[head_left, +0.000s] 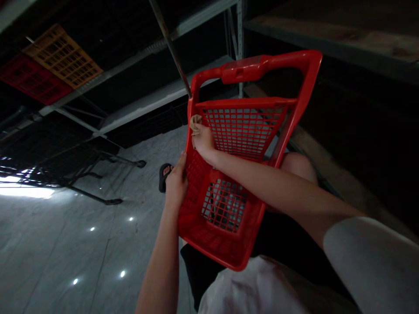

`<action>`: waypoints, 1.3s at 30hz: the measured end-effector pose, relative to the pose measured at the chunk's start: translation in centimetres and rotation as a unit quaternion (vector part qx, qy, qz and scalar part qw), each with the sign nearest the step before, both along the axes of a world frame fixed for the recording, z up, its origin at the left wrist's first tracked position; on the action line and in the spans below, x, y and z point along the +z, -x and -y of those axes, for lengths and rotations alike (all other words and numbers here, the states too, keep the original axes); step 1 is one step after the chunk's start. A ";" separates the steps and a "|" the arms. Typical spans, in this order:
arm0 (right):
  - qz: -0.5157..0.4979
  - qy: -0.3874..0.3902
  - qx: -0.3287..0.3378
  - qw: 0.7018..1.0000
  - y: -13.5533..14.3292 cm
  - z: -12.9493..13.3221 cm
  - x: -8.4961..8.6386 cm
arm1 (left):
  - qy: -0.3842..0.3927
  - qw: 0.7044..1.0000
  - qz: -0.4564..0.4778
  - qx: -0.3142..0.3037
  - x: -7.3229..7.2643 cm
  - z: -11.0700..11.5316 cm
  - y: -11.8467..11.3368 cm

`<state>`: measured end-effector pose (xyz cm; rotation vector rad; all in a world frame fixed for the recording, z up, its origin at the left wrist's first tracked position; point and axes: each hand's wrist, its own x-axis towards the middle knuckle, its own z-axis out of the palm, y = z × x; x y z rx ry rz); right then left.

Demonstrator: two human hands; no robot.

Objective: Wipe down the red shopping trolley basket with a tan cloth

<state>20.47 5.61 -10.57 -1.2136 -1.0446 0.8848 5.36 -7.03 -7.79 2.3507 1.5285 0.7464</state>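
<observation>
A red plastic shopping cart basket [242,261] with lattice walls and a moulded push handle [245,69] is tilted in front of me, close to my lap. My left hand [177,181] grips its left rim from outside, thumb and fingers along the edge. Reaching across inside the basket, my right hand [203,141] is closed on a crumpled tan cloth [195,125]. That cloth presses against the upper left inner side, near the handle's base. Part of the right fingers is hidden behind the cloth and hand.
Metal shelving [137,115] runs along the back, with a yellow crate [65,56] and a red crate [36,78] at upper left. A wire cart with casters [113,201] stands at left. A thin metal pole [172,48] slants toward the basket. A sandalled foot [163,179] rests on the grey floor.
</observation>
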 end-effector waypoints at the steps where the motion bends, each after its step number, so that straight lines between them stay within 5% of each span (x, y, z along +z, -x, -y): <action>1: 0.011 0.008 -0.011 1.000 0.0 0.6 0.1 | 0.005 1.000 0.004 0.002 0.1 -0.2 0.1; 8: 0.133 0.143 0.047 0.980 1.4 6.7 -1.2 | 0.089 0.989 0.112 0.026 0.0 -1.1 1.1; 16: 0.103 0.180 0.161 0.965 2.9 11.9 -2.0 | 0.102 0.982 0.157 0.003 -0.7 -1.4 1.3; 19: 0.065 0.172 0.170 0.968 1.5 10.0 -1.0 | 0.094 0.985 0.147 -0.011 -0.5 -1.2 1.1; 24: -0.095 0.083 0.000 0.992 -1.5 2.0 1.5 | 0.081 0.991 0.101 -0.019 0.2 -0.7 0.8; 26: -0.095 0.040 -0.013 0.995 -2.0 0.6 1.7 | 0.074 0.994 0.078 -0.007 0.3 -0.7 0.8; 30: 0.033 0.034 0.147 0.988 -1.3 4.1 0.1 | 0.072 0.994 0.077 0.002 0.2 -1.0 0.9; 34: 0.154 0.103 0.339 0.922 1.3 11.0 -1.8 | 0.074 0.993 0.090 0.002 -0.4 -1.4 1.1; 39: 0.111 0.186 0.504 0.836 4.9 16.7 -3.3 | 0.062 0.994 0.086 0.006 -0.6 -1.4 1.2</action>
